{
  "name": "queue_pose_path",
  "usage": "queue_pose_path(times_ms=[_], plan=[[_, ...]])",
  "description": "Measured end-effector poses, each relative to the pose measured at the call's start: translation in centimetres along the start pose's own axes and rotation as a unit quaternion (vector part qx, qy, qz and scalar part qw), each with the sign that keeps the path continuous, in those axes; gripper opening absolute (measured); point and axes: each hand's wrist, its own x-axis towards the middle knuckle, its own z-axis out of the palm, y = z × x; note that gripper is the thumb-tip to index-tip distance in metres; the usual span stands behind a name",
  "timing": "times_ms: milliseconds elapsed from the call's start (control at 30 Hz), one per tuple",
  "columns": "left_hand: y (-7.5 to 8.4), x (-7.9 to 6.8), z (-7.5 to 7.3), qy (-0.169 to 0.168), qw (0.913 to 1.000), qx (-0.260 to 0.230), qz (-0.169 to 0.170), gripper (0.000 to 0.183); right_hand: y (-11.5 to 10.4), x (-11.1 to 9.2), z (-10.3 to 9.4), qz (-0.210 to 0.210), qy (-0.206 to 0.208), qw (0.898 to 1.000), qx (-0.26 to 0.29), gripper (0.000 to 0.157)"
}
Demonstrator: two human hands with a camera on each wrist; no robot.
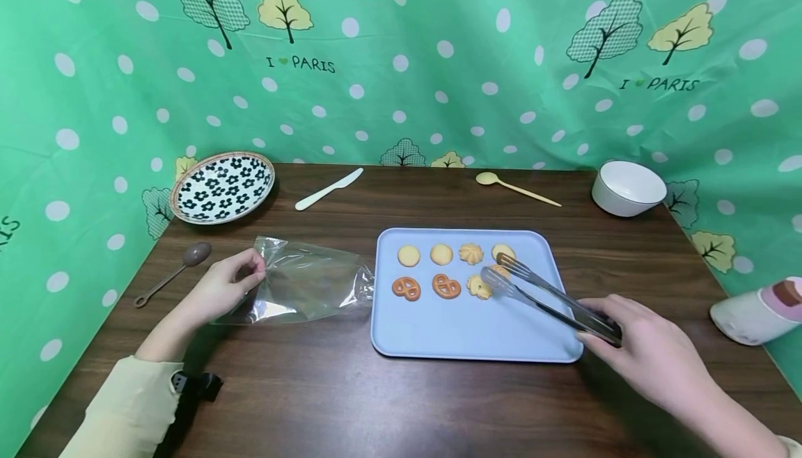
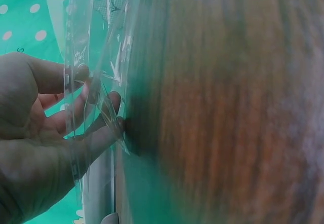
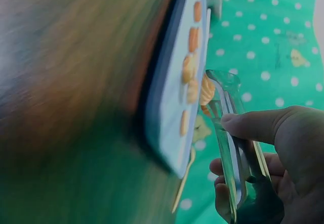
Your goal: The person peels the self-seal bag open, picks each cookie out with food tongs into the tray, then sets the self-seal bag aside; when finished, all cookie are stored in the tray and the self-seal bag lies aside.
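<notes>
My left hand (image 1: 227,284) pinches the open end of a clear plastic bag (image 1: 313,280) between thumb and fingers. The bag lies towards the tray, its crumpled far end reaching the tray's left edge. My right hand (image 1: 648,350) holds metal tongs (image 1: 567,305) over the right part of a light blue tray (image 1: 451,336). In the right wrist view, a ridged cookie (image 3: 207,90) sits between the tongs' tips, apart from the tray. On the tray are round cookies (image 1: 441,255), a swirled cookie (image 1: 471,254), two pretzel-shaped cookies (image 1: 446,287) and another cookie (image 1: 479,287).
Left of the bag lies a brown spoon (image 1: 196,255). Behind are a flower-patterned plate (image 1: 222,188), a white knife (image 1: 328,189), a pale yellow spoon (image 1: 516,188) and a white bowl (image 1: 628,190). A white and pink bottle (image 1: 755,315) leans at the right edge.
</notes>
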Motion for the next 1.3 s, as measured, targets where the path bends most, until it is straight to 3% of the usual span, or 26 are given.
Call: queue_pose_path(times_ms=[233, 667, 967, 1300], plan=[[0.3, -0.2, -0.1, -0.002, 1.0000, -0.004, -0.004, 0.004, 1.9, -1.1, 0.3, 0.039, -0.021, 0.999, -0.016, 0.042], [0.4, -0.1, -0.1, 0.006, 0.9998, 0.021, 0.001, 0.006, 2.6, -1.3, 1.3, 0.047, -0.023, 0.998, 0.018, 0.043], [0.4, -0.1, 0.2, -0.004, 0.9993, 0.036, -0.005, 0.009, 5.0, -0.9, 1.3, 0.128, 0.025, 0.990, 0.049, 0.048], [0.3, 0.0, 0.3, 0.001, 0.9979, 0.063, 0.014, 0.010, 7.8, -1.9, 2.0, 0.209, -0.008, 0.978, 0.019, 0.060]])
